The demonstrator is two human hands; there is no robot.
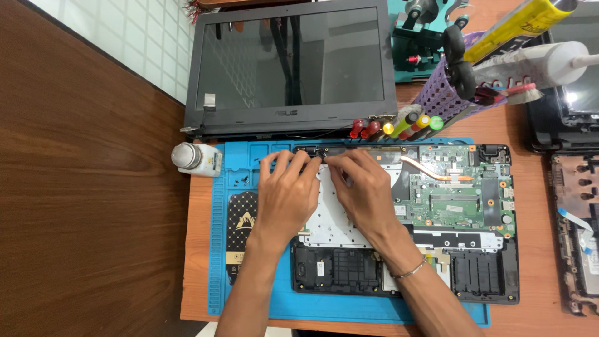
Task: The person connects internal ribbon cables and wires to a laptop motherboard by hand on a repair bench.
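Both hands' fingers [298, 163] on opened laptop base [462, 206], screwdrivers [399, 125] behind.

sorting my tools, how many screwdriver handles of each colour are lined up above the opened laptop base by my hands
red handles: 2
yellow handles: 3
green handle: 1
total: 6
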